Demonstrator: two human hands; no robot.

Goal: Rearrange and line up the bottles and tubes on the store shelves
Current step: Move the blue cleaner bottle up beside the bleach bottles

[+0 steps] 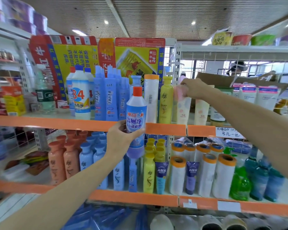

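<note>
My left hand (121, 138) is wrapped around the orange-capped cleaner bottle (136, 112), upright in front of the upper shelf (57, 121). Right hand (195, 88), arm stretched out, pinches the pink-topped tube (181, 103) standing on that shelf.

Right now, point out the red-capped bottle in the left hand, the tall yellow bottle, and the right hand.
red-capped bottle (136, 118): head view, label.
tall yellow bottle (165, 103): head view, body.
right hand (195, 88): head view, back.

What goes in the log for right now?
left hand: holds red-capped bottle off shelf | right hand: grips pink tube on upper shelf
</note>
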